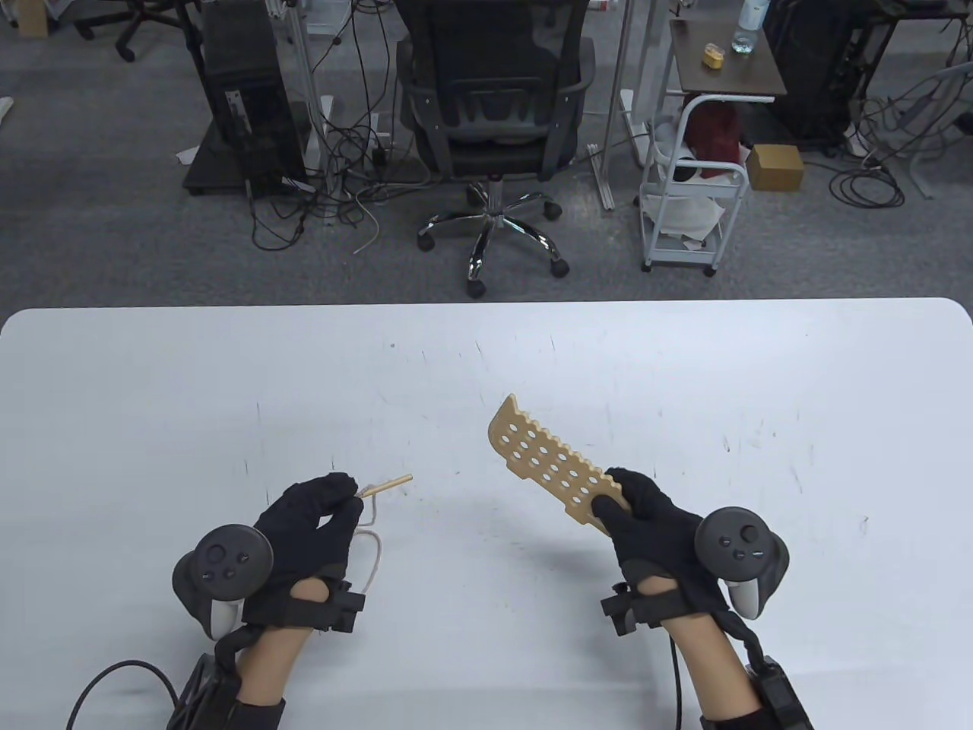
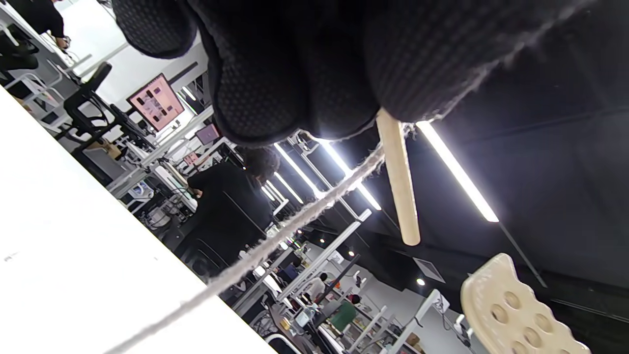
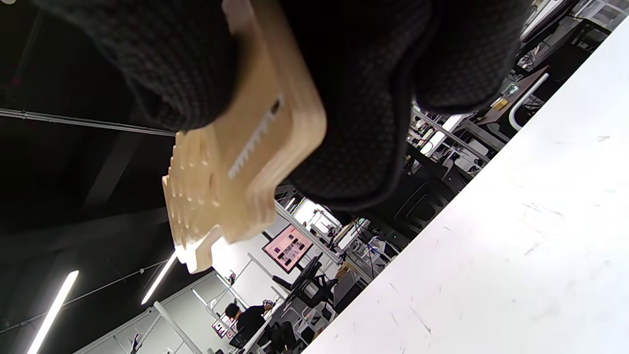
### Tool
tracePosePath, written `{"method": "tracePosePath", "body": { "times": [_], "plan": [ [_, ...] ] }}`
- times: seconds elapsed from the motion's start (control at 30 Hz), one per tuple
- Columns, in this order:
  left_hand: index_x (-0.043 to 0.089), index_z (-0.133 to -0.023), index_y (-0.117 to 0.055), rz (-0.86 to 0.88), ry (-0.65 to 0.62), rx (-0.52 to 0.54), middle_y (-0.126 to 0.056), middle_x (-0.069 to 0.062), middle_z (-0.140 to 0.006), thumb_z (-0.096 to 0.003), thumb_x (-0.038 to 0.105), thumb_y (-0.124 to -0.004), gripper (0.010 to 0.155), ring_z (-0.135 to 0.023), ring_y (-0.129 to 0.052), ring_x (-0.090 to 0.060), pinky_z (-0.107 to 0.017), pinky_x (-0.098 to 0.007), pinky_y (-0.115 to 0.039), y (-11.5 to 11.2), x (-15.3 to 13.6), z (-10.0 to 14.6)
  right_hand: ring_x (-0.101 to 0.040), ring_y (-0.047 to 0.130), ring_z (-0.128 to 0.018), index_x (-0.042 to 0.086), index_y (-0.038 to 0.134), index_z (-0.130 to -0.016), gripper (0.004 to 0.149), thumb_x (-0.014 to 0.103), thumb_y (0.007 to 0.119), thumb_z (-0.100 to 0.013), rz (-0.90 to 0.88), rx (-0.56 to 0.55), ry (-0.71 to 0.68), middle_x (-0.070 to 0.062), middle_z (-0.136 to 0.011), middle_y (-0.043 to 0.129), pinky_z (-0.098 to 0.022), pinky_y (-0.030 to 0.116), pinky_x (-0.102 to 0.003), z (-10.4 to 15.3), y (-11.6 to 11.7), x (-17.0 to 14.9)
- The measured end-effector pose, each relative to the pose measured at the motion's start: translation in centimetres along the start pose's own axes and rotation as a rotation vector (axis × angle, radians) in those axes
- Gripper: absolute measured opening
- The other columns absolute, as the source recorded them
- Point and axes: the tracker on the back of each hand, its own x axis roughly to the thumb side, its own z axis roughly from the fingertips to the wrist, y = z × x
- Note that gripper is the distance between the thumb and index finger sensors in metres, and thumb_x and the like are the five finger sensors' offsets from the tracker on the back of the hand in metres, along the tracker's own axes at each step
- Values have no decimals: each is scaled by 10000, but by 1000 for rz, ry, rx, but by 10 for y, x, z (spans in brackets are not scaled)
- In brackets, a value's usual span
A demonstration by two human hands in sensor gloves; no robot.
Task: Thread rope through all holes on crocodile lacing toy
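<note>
My right hand (image 1: 635, 506) grips one end of the wooden crocodile lacing toy (image 1: 551, 460), a flat board with several holes and a toothed edge, lifted off the white table (image 1: 486, 365) and angled up to the left. The right wrist view shows the toy (image 3: 236, 162) between my gloved fingers (image 3: 363, 98). My left hand (image 1: 327, 506) pinches a wooden needle (image 1: 388, 484) whose tip points right toward the toy. A pale rope (image 1: 372, 551) trails from the needle's back end past my palm. In the left wrist view the needle (image 2: 400, 182) and rope (image 2: 295, 226) hang below my fingers (image 2: 295, 64), with the toy's tip (image 2: 516, 309) at lower right.
Beyond the table's far edge stand an office chair (image 1: 494, 114), a computer tower (image 1: 243, 91), a white cart (image 1: 695, 190) and tangled floor cables. A black cable (image 1: 114, 680) lies by my left forearm.
</note>
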Motion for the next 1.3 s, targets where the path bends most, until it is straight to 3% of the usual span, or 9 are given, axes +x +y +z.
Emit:
{"method": "tracePosePath", "body": {
  "times": [0.37,0.8,1.3],
  "plan": [
    [332,-810,-804,-6,-74,-37,-967,83,-741,-411,437,-891,422,-682,-998,-191,-721,-524,-670,-13,18,8,-238,1131,-380,94,848,-793,466,359,907,-413,34,75,-41,-22,-586,1070,-427,853,-476,7,20,7],
    [314,-798,-824,-99,-73,-53,-978,63,-725,-404,421,-907,417,-666,-1000,-211,-715,-534,-664,-22,19,8,-235,1135,-370,87,851,-787,473,361,909,-406,38,168,-104,-25,-579,1075,-421,856,-472,19,47,20],
    [303,-790,-842,-146,-107,-72,-986,54,-716,-400,417,-921,413,-663,-998,-218,-718,-533,-658,-25,23,9,-242,1133,-374,80,845,-791,471,359,897,-414,33,152,-115,-33,-583,1072,-423,853,-476,22,48,26]
  ]
}}
